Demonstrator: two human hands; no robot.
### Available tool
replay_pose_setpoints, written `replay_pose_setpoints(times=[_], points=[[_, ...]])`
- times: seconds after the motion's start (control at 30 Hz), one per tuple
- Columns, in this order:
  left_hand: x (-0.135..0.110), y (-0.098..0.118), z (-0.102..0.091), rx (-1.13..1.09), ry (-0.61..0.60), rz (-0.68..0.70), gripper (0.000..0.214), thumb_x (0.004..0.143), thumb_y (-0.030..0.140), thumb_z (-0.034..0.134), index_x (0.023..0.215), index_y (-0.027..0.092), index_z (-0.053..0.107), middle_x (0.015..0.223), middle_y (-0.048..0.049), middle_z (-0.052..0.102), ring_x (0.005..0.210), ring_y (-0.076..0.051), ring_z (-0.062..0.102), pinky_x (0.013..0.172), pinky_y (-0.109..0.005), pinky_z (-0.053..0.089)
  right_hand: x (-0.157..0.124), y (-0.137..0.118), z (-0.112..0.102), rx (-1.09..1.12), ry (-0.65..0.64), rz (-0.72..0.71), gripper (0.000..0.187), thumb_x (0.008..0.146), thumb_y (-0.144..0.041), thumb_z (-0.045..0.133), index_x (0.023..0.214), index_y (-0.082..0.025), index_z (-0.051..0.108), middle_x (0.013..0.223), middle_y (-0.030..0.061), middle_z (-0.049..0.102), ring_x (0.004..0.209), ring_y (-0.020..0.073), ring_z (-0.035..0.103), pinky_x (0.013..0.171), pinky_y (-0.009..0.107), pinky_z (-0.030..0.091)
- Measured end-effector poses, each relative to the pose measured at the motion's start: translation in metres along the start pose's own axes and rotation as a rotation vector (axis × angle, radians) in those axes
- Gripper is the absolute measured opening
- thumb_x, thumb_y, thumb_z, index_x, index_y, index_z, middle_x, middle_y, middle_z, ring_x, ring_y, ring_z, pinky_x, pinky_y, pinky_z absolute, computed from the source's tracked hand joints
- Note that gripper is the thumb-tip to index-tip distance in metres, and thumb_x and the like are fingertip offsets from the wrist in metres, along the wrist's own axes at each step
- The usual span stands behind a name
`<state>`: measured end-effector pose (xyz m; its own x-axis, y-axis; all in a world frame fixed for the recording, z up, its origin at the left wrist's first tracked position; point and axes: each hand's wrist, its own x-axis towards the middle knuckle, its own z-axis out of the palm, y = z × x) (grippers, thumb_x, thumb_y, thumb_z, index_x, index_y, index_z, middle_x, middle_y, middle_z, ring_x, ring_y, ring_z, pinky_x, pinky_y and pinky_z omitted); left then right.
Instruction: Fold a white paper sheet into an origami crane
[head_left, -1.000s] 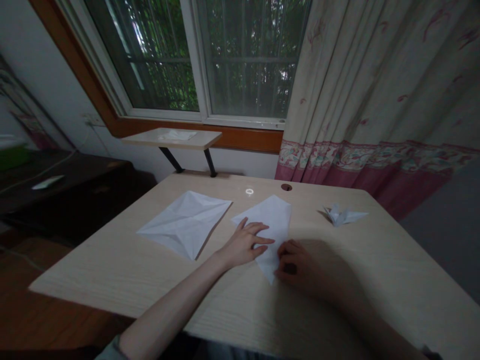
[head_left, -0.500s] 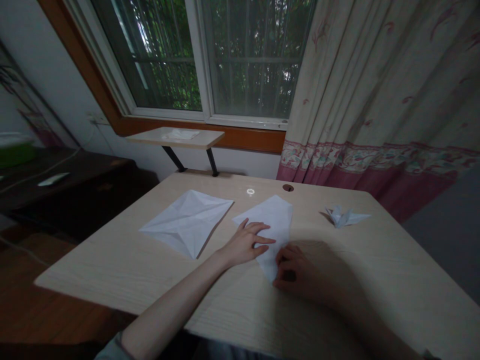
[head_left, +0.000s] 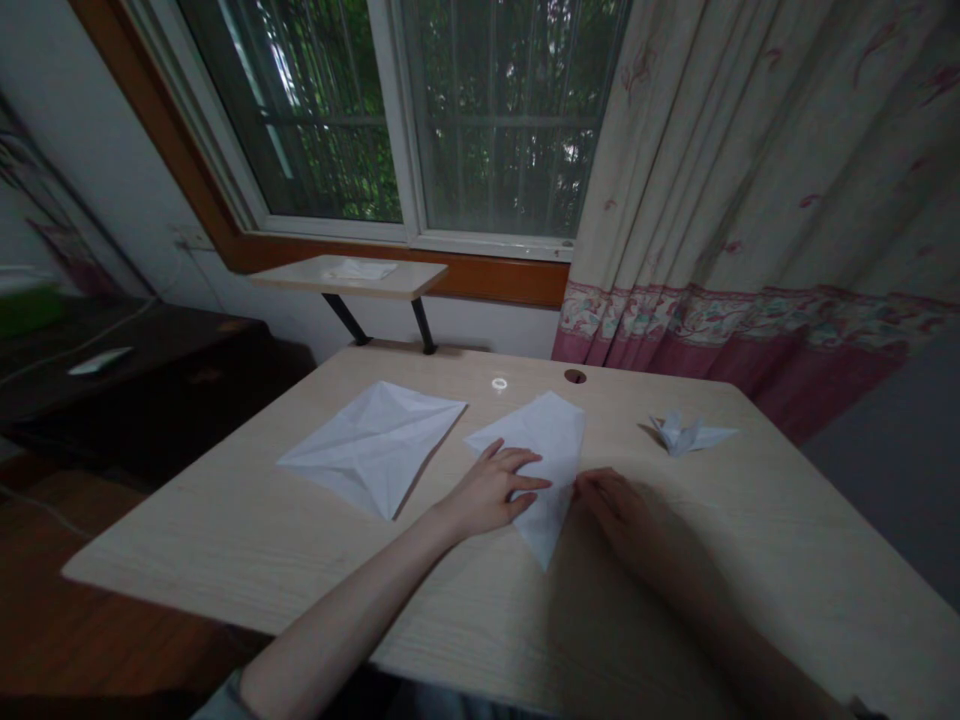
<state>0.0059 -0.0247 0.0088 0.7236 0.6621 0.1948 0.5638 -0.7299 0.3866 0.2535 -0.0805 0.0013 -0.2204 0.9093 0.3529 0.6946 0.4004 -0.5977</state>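
Note:
A white sheet of paper (head_left: 559, 430), partly folded with one side turned in, lies on the table with a sharp point toward me. My left hand (head_left: 495, 490) rests flat on it, fingers spread, holding it down. At the paper's right edge, my right hand (head_left: 611, 505) has its fingers drawn together, the tips touching the folded edge; its thumb is mostly hidden. Left of my hands lies a second white sheet (head_left: 375, 445), opened out and marked with creases. A folded paper crane (head_left: 682, 435) sits on the right.
The pale wooden table (head_left: 247, 540) has a cable hole (head_left: 575, 377) near its back edge. A small raised shelf (head_left: 300, 272) holds some white paper (head_left: 362, 270). Beyond are a window and a long curtain (head_left: 712, 200). A dark low cabinet (head_left: 187, 350) stands left.
My right hand has slid up along the paper's right edge, from near the lower point to mid-edge. My left hand stays in place on the paper.

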Motion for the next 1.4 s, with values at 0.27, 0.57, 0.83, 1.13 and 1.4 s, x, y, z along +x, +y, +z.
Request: replay_pose_setpoints(times=[0.27,0.57,0.83,1.13,1.4], points=[[-0.001,-0.001,0.003,0.022,0.025,0.039,0.033,0.095,0.023,0.062,0.125,0.033,0.069,0.141,-0.0051,0.059,0.131,-0.025,0.053,0.117,-0.053,0.029,0.004,0.013,-0.002,-0.008,0.092,0.067,0.026,0.102,-0.030,0.035,0.094,-0.027,0.059,0.096,0.0060,0.069,0.094,0.0227,0.065,0.089,0.038,0.052],[0.000,-0.003,0.004,0.031,0.047,0.082,0.030,0.095,0.023,0.061,0.123,0.028,0.070,0.136,-0.0060,0.062,0.125,-0.024,0.057,0.112,-0.045,0.039,0.003,0.014,-0.001,-0.023,0.079,0.078,0.025,0.100,-0.031,0.038,0.095,-0.026,0.062,0.100,0.0074,0.070,0.099,0.0241,0.066,0.092,0.041,0.051],[0.000,-0.002,0.004,0.027,0.055,0.090,0.031,0.094,0.021,0.062,0.123,0.029,0.071,0.135,-0.0063,0.063,0.123,-0.025,0.059,0.108,-0.045,0.043,0.003,0.016,0.001,-0.014,0.096,0.080,0.024,0.097,-0.033,0.043,0.093,-0.026,0.065,0.097,0.0072,0.071,0.095,0.0249,0.066,0.090,0.041,0.051],[0.001,-0.002,0.005,0.014,0.083,0.110,0.031,0.093,0.019,0.062,0.121,0.026,0.071,0.133,-0.0070,0.065,0.121,-0.025,0.061,0.106,-0.044,0.045,0.002,0.027,0.007,-0.072,0.086,0.032,0.024,0.098,-0.034,0.042,0.096,-0.025,0.065,0.100,0.0087,0.071,0.098,0.0268,0.066,0.091,0.044,0.051],[0.001,-0.002,0.005,-0.041,0.161,0.108,0.027,0.091,0.015,0.059,0.114,0.021,0.073,0.128,-0.0062,0.068,0.117,-0.024,0.064,0.103,-0.042,0.048,0.002,0.023,0.006,-0.123,0.114,-0.058,0.020,0.098,-0.027,0.045,0.096,-0.025,0.065,0.099,0.0077,0.072,0.093,0.0250,0.068,0.087,0.042,0.053]])
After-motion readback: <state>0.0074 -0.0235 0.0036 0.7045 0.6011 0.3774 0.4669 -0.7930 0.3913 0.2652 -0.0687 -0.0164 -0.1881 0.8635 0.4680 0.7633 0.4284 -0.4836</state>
